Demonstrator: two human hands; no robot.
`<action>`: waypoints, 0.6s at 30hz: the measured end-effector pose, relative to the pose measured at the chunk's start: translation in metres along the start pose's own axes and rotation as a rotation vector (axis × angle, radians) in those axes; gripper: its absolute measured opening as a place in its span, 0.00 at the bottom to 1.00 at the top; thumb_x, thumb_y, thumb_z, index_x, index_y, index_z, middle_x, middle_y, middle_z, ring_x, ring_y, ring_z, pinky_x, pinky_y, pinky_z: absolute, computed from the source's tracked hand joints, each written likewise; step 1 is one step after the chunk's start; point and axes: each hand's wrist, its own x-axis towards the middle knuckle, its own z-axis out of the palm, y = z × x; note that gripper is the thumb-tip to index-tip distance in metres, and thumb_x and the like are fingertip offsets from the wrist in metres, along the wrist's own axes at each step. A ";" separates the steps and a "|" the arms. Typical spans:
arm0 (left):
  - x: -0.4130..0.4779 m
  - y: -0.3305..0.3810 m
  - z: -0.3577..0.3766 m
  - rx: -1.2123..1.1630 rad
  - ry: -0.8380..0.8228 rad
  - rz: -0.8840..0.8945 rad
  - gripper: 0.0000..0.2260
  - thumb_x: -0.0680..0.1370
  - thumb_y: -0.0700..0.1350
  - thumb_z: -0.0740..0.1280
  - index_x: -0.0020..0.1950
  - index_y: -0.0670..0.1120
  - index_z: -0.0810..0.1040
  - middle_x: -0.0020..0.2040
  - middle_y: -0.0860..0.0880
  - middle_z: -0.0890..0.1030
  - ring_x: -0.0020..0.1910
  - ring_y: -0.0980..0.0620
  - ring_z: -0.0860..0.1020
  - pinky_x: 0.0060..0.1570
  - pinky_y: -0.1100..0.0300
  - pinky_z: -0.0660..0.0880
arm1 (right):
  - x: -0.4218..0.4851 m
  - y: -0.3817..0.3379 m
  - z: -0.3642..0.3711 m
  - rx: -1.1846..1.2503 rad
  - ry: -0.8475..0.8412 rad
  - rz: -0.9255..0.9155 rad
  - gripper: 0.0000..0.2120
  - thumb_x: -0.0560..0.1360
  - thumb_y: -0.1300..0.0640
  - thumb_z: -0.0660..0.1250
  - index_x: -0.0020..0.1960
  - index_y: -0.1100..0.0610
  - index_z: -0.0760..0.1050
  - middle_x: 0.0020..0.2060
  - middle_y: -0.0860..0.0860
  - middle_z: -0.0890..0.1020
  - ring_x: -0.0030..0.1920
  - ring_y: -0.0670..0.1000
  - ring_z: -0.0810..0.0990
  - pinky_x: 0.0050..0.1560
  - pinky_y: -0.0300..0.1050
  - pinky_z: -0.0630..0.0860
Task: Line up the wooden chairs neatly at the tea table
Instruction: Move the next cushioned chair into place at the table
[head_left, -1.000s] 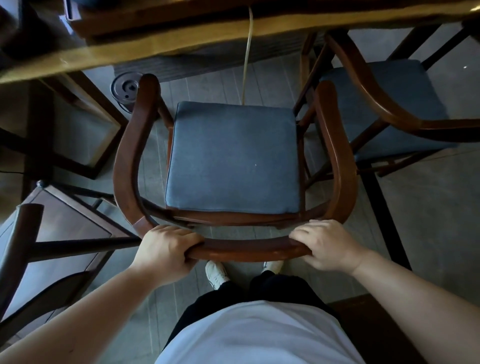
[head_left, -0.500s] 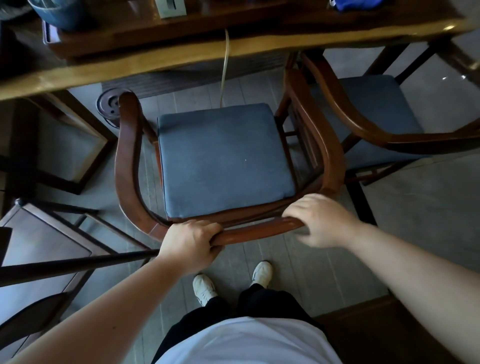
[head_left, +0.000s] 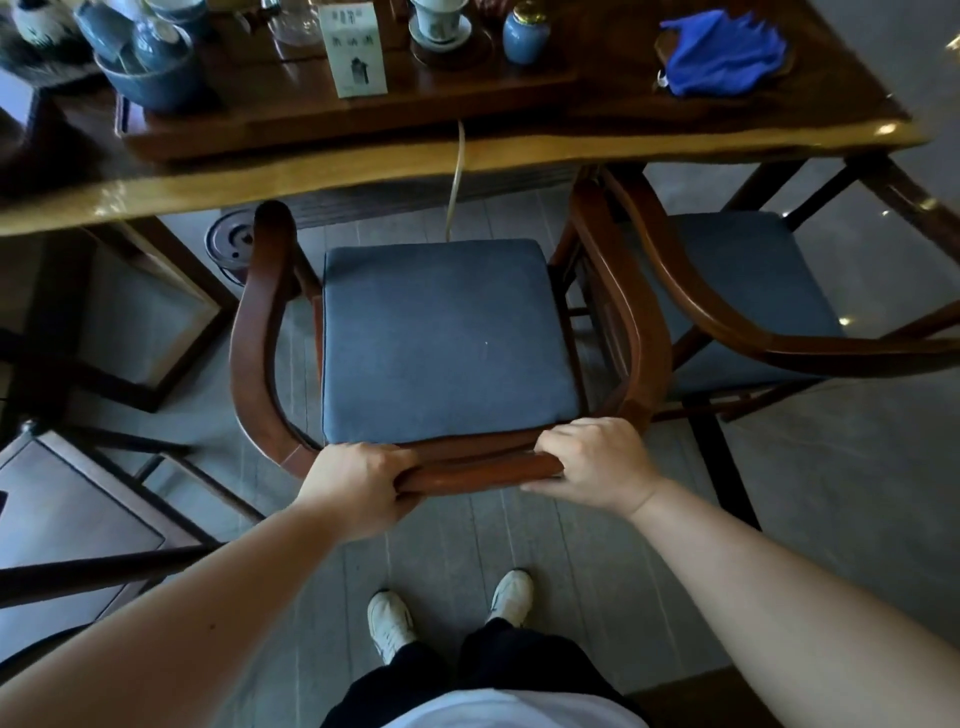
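Note:
A wooden armchair with a blue seat cushion (head_left: 447, 338) stands in front of me, facing the tea table (head_left: 363, 171). Its armrest tips reach the table's light front edge. My left hand (head_left: 358, 483) grips the left part of the curved back rail. My right hand (head_left: 597, 462) holds the right part of the same rail. A second wooden chair with a blue cushion (head_left: 748, 291) stands to the right, its left arm touching or nearly touching my chair. My feet are a step behind the chair.
The table carries a tea tray with blue bowls (head_left: 150, 67), a white card (head_left: 356, 49), a lidded cup (head_left: 436, 21), a small blue jar (head_left: 524, 36) and a blue cloth (head_left: 722, 52). A dark wooden stand (head_left: 72, 519) sits left of me. A round floor socket (head_left: 228, 241) lies under the table.
The chair has moved forward toward the table and away from my body, closing up to the right-hand chair. My arms have stretched out and both hands stay on the back rail.

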 end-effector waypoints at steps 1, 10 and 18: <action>0.006 0.002 0.000 -0.005 0.009 -0.008 0.14 0.64 0.59 0.63 0.40 0.53 0.80 0.31 0.55 0.81 0.30 0.48 0.79 0.26 0.60 0.73 | 0.004 0.007 -0.002 -0.005 -0.010 -0.012 0.23 0.68 0.31 0.64 0.39 0.52 0.77 0.33 0.48 0.82 0.35 0.55 0.81 0.29 0.49 0.76; 0.053 0.025 0.004 -0.072 -0.031 -0.041 0.16 0.66 0.60 0.62 0.45 0.52 0.80 0.38 0.53 0.82 0.38 0.47 0.80 0.35 0.56 0.75 | 0.026 0.067 -0.025 -0.013 -0.144 -0.036 0.23 0.69 0.31 0.59 0.42 0.51 0.75 0.36 0.46 0.82 0.37 0.54 0.81 0.32 0.49 0.76; 0.056 0.027 0.002 -0.067 -0.017 -0.057 0.12 0.67 0.54 0.73 0.47 0.52 0.81 0.38 0.52 0.83 0.37 0.46 0.80 0.35 0.58 0.73 | 0.031 0.067 -0.029 -0.073 -0.223 0.024 0.22 0.70 0.34 0.67 0.42 0.54 0.76 0.35 0.49 0.82 0.36 0.54 0.81 0.35 0.49 0.76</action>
